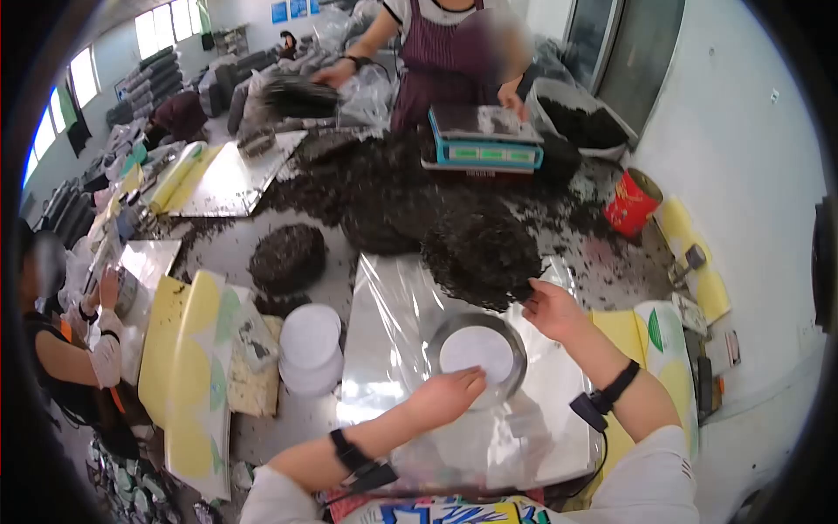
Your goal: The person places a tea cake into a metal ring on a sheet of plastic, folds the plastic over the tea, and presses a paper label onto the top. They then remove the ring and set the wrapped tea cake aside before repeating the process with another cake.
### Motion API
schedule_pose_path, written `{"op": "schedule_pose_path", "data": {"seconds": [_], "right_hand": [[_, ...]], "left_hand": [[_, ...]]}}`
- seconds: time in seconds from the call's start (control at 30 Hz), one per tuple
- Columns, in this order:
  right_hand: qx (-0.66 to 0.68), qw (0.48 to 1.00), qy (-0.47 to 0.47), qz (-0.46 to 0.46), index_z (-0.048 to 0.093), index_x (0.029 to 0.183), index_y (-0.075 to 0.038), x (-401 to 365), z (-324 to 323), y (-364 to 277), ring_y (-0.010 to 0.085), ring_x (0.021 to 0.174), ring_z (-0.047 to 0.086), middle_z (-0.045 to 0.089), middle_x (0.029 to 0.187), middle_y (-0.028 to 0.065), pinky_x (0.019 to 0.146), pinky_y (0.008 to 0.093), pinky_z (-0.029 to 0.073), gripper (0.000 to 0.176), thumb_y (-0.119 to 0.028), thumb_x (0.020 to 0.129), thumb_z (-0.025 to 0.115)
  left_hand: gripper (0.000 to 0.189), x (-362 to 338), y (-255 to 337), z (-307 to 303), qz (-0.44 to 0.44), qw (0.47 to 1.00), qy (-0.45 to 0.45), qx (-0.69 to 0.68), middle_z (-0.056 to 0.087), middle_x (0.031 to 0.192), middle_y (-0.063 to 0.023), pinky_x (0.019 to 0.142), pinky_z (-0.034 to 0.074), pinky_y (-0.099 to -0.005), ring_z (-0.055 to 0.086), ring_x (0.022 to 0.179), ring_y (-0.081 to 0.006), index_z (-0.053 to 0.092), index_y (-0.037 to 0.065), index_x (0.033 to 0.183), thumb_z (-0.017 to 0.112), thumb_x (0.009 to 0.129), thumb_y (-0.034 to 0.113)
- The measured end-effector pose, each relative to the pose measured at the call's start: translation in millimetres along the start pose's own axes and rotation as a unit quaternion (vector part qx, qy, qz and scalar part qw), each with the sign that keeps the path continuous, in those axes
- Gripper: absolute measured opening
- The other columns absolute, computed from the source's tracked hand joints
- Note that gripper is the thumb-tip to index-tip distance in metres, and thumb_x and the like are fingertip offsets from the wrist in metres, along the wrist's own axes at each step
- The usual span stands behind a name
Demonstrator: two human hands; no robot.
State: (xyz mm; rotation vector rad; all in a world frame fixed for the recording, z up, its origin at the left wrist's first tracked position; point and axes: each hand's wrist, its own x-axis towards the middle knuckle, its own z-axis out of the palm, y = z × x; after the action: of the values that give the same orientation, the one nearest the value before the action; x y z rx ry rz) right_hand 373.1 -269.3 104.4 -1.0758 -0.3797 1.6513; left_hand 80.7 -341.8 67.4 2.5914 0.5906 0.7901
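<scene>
- White paper disc [478,348]: lies flat in the bottom of a shallow metal bowl [520,349], low centre of the view. It looks thin, light and limp. Judged easy to crease or blow about, so best lifted by pinching its edge or pressed flat with the fingertips.
- Bowl: stiff, smooth-walled and probably slick. The rim is the likely hold. It stands on a shiny foil-like sheet [393,306] that also looks slippery.
- Left hand [445,395]: comes in from 7 o'clock with fingers stretched out and tips resting on the disc's near edge. It presses rather than grips, and nothing is closed in it.
- Right hand [552,310]: at 2 o'clock of the bowl, fingers curled against the edge of the loose dark leaf pile [480,249]. Cannot tell whether it has leaf in its grasp. The leaf looks dry, crumbly and light, prone to scatter.
- Both wrists carry dark bands.
- At 9 o'clock of the bowl: a stack of white discs [310,345]. Beyond it at 10 o'clock: a round pressed cake of leaf [288,256].
- At 12 o'clock, past the pile: a weighing scale [483,144], with a co-worker in a striped apron [432,52] behind it.
- At 2 o'clock, well apart: a red tin [630,203].
- Far 9 o'clock: another person [74,349] beside yellow printed sheets [183,349].
</scene>
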Motion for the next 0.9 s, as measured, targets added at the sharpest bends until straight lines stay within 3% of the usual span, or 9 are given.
{"op": "schedule_pose_path", "data": {"seconds": [0.07, 0.2, 0.27, 0.43, 0.53, 0.57, 0.63, 0.7, 0.9], "right_hand": [[0.004, 0.999, 0.036, 0.008, 0.061, 0.09, -0.013, -56.8, -5.6, 6.2, 0.0174, 0.077, 0.058, 0.064, 0.084, 0.0024, 0.07, 0.0344, 0.047, 0.008, -0.019, 0.087, 0.065], [-0.033, 0.997, 0.07, 0.0, 0.059, 0.091, -0.013, -121.1, -27.1, 38.0, 0.0152, 0.071, 0.059, 0.063, 0.083, 0.0005, 0.065, 0.033, 0.05, 0.006, -0.015, 0.088, 0.064], [-0.032, 0.998, 0.058, 0.014, 0.057, 0.096, -0.011, -119.3, -46.3, 67.5, 0.0144, 0.071, 0.06, 0.064, 0.085, 0.001, 0.062, 0.0321, 0.051, 0.011, -0.015, 0.089, 0.064], [-0.256, 0.961, 0.098, -0.024, 0.053, 0.109, -0.002, -111.3, -38.0, 87.5, 0.018, 0.074, 0.062, 0.064, 0.084, 0.0053, 0.066, 0.0345, 0.053, 0.032, -0.023, 0.089, 0.066], [-0.681, 0.698, 0.114, -0.188, 0.039, 0.13, 0.007, -129.1, -24.0, 59.0, 0.0352, 0.107, 0.058, 0.057, 0.116, 0.0244, 0.089, 0.0389, 0.049, 0.074, -0.035, 0.079, 0.074], [-0.681, 0.698, 0.112, -0.19, 0.039, 0.13, 0.007, -129.1, -4.2, 38.9, 0.0352, 0.107, 0.058, 0.057, 0.116, 0.0244, 0.089, 0.0389, 0.049, 0.074, -0.035, 0.079, 0.074], [-0.782, 0.509, -0.047, -0.358, 0.029, 0.139, 0.009, -120.0, 29.5, 16.8, 0.038, 0.131, 0.041, 0.039, 0.139, 0.0298, 0.105, 0.0392, 0.04, 0.098, -0.039, 0.071, 0.08], [-0.784, 0.515, -0.215, -0.273, 0.025, 0.138, 0.015, -74.1, 25.8, 38.5, 0.0411, 0.14, 0.024, 0.021, 0.148, 0.0345, 0.112, 0.0391, 0.031, 0.108, -0.041, 0.065, 0.082], [-0.826, 0.471, -0.281, -0.128, 0.024, 0.137, 0.017, -22.5, 25.3, 60.7, 0.0405, 0.138, 0.029, 0.025, 0.146, 0.0328, 0.11, 0.0383, 0.037, 0.118, -0.039, 0.055, 0.088]], "left_hand": [[0.028, 6.1, -3.7, 32.4, 0.012, 0.999, -0.03, 0.026, 0.066, 0.108, -0.0133, 0.083, 0.053, -0.0379, 0.064, 0.097, -0.0308, 0.06, 0.006, 0.106, 0.065, 0.078, 0.009], [0.009, -12.2, -20.0, -15.4, -0.184, 0.886, 0.304, -0.299, 0.064, 0.078, -0.01, 0.061, 0.048, -0.0312, 0.064, 0.074, -0.0189, 0.06, 0.001, 0.075, 0.057, 0.084, 0.002], [0.012, 21.2, -3.8, -61.8, -0.196, 0.904, 0.332, -0.185, 0.058, 0.071, -0.01, 0.057, 0.042, -0.0334, 0.056, 0.064, -0.0209, 0.054, 0.0, 0.074, 0.06, 0.085, 0.003], [0.077, 52.1, -0.6, -42.7, -0.019, 0.999, -0.018, -0.021, 0.034, 0.148, -0.0189, 0.108, 0.034, -0.0458, 0.031, 0.139, -0.0366, 0.038, 0.003, 0.14, 0.073, 0.08, 0.036], [0.102, 48.7, -14.6, -25.3, -0.051, 0.987, -0.148, 0.046, 0.016, 0.156, -0.0209, 0.115, 0.023, -0.0493, 0.013, 0.145, -0.0375, 0.022, -0.001, 0.148, 0.072, 0.076, 0.051], [0.102, 53.9, -20.3, -25.0, -0.052, 0.987, -0.147, 0.047, 0.016, 0.156, -0.0209, 0.115, 0.023, -0.0493, 0.013, 0.145, -0.0375, 0.022, -0.001, 0.148, 0.072, 0.076, 0.051], [0.105, 53.8, -23.4, -17.2, -0.046, 0.979, -0.184, 0.07, 0.018, 0.154, -0.0255, 0.114, 0.023, -0.0509, 0.014, 0.144, -0.0405, 0.021, -0.009, 0.145, 0.07, 0.076, 0.055], [0.114, 61.9, -27.4, -19.1, -0.036, 0.972, -0.223, 0.063, 0.016, 0.152, -0.0312, 0.114, 0.024, -0.0515, 0.012, 0.144, -0.0428, 0.019, -0.014, 0.143, 0.072, 0.072, 0.058], [0.127, 73.9, -50.5, 7.9, -0.098, 0.926, -0.359, 0.066, 0.016, 0.15, -0.035, 0.111, 0.029, -0.0528, 0.013, 0.143, -0.0455, 0.016, -0.018, 0.141, 0.079, 0.06, 0.058]]}}
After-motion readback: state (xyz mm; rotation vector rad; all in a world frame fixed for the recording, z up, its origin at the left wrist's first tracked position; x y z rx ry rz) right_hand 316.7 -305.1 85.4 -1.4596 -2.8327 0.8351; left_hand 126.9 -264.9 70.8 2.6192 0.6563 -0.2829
